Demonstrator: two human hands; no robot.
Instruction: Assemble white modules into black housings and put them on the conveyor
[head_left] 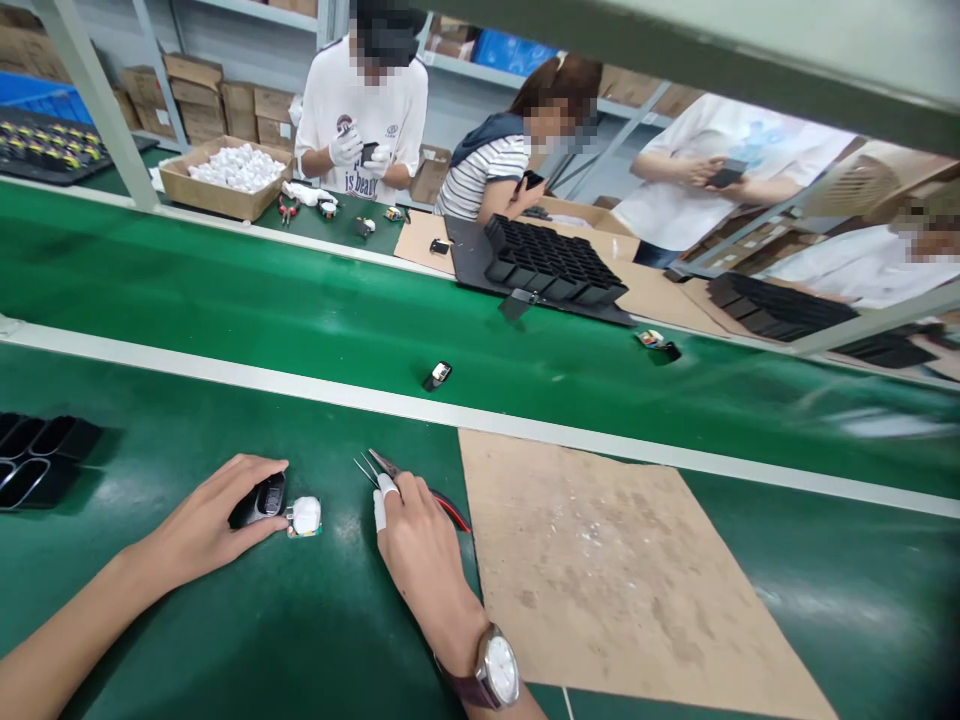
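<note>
Over green surface (330,620), black housing (259,501) is pinched by left hand (214,512); tweezers (366,470) are gripped in right hand (420,540), prongs apart; white-topped board (306,517) is seen by left thumb.

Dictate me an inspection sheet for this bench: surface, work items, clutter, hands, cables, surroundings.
Surface: green tabletop, with a stained cardboard sheet on the right, speckled white.
Work items: black housing, open end showing; white-topped part beside it at the left thumb.
Clutter: red-handled pliers by the right hand; open black cases grouped at far left.
Hands: left hand holds the housing; right hand holds tweezers, white covers on some fingers.
Cables: nothing seen; any fine wires on the parts are too small to tell.
Surroundings: green belt carrying a few loose pieces; co-workers beyond; box of white pieces.
</note>
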